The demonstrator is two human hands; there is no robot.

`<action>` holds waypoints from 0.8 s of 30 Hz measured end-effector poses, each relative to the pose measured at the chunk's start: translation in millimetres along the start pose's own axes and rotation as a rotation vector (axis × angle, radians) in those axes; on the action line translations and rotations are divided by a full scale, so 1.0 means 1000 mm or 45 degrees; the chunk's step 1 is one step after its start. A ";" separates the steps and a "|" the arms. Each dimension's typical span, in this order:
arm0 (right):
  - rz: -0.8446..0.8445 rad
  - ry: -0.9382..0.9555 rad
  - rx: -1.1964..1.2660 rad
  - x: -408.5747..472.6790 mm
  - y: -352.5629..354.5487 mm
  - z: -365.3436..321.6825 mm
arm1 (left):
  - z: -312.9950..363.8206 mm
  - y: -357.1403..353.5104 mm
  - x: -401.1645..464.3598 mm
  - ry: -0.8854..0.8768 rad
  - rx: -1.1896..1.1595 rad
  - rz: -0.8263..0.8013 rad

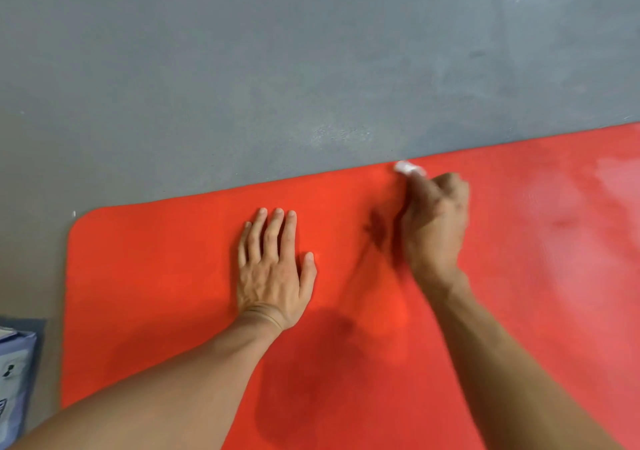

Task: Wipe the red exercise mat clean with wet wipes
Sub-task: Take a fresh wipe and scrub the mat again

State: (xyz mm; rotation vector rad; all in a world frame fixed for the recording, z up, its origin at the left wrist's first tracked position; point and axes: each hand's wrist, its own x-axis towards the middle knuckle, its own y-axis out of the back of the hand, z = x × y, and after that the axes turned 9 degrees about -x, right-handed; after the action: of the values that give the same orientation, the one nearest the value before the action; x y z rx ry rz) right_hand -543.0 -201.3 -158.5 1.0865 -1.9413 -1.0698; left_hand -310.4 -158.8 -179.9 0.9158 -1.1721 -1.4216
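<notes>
The red exercise mat [156, 276] lies flat on the floor and fills the lower right of the view; its rounded corner is at the left. My left hand [273, 269] rests flat on the mat, fingers straight and pointing away from me. My right hand [434, 227] is blurred, with its fingers curled around a small white wet wipe [408, 168] that it presses near the mat's far edge. A paler, sheeny patch shows on the mat at the far right.
Bare grey floor [277, 68] stretches beyond the mat's far edge and along its left side. A bluish-white packet [14, 373] lies on the floor at the lower left edge of the view.
</notes>
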 end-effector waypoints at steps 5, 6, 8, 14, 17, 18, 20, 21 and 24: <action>-0.369 0.604 0.135 -0.075 -0.003 -0.045 | 0.002 0.001 0.001 -0.006 0.010 0.007; -0.352 0.611 0.138 -0.065 0.000 -0.035 | 0.002 0.001 0.002 -0.007 0.010 0.006; -0.194 0.425 0.084 -0.034 0.005 -0.004 | 0.002 0.001 0.001 -0.015 0.007 0.014; -0.161 -0.117 0.282 -0.057 -0.004 -0.017 | 0.000 0.000 -0.001 -0.020 0.011 0.024; -0.388 0.465 0.236 -0.104 0.002 -0.040 | 0.001 0.000 0.000 -0.025 0.005 0.029; -0.433 0.517 0.232 -0.098 0.007 -0.037 | 0.001 0.000 0.000 -0.025 0.001 0.034; -0.338 0.292 0.291 -0.071 0.013 -0.013 | 0.002 0.001 0.001 -0.022 -0.008 0.042; -0.225 0.152 0.182 -0.054 0.016 0.005 | 0.001 0.001 0.001 -0.020 -0.009 0.043; -0.125 0.107 -0.051 -0.027 0.033 0.047 | 0.000 0.000 0.000 -0.022 -0.010 0.047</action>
State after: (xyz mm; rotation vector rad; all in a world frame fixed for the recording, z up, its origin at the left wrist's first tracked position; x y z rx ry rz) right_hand -581.5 -150.9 -154.6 1.1956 -1.8099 -1.0931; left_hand -310.4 -159.2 -179.5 0.8741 -1.1901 -1.4062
